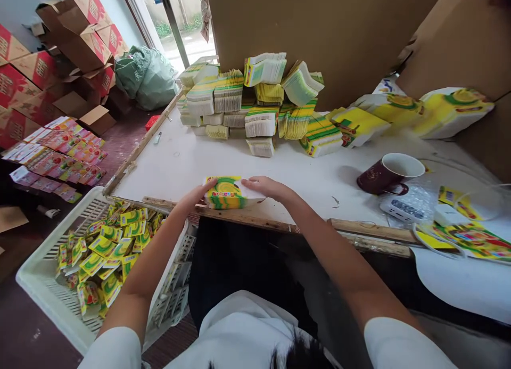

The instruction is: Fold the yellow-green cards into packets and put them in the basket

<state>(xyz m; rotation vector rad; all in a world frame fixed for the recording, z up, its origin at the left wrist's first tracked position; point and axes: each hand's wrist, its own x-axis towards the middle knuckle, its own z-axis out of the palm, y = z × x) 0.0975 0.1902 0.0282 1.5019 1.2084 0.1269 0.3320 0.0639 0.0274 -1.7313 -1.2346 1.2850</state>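
Note:
Between my two hands is a stack of yellow-and-green printed cards point(225, 194), held at the front edge of the white table point(167, 161). My left hand point(197, 194) grips its left end, the thumb lying on top. On the right end my right hand point(263, 186) is closed, with its thumb on the upper face too. The fingers under the stack are mostly hidden. Farther back on the table, several bundles of similar folded cards point(261, 121) are piled against a brown board.
A white plastic crate point(43, 273) at my left holds many small yellow packets point(115, 246). A dark mug point(377, 174) lies tilted at the right, near bubble wrap point(419, 198) and cables. Cardboard boxes point(93, 49) and a green sack point(147, 79) stand on the floor beyond.

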